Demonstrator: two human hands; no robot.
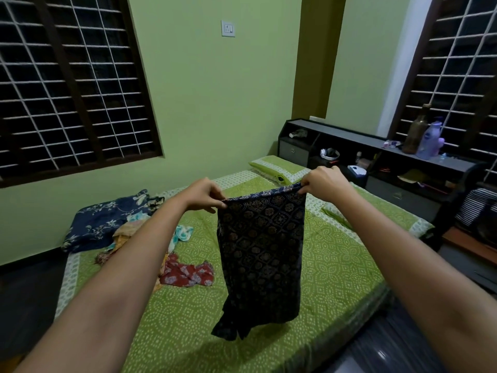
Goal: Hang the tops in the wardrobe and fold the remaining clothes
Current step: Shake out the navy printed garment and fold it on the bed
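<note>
Both your left hand (205, 195) and right hand (324, 183) pinched the top corners of a dark navy garment (262, 246) with a gold medallion print, hanging limp above the bed (336, 265).

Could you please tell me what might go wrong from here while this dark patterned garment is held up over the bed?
1. Both the left hand and the right hand only pinch the dark patterned garment at its top edge, so a corner could slip free.
2. Its lower end hangs uneven, so a fold started now may come out crooked.
3. Laid down leftward, it could land on the loose clothes lying on the bed.
</note>
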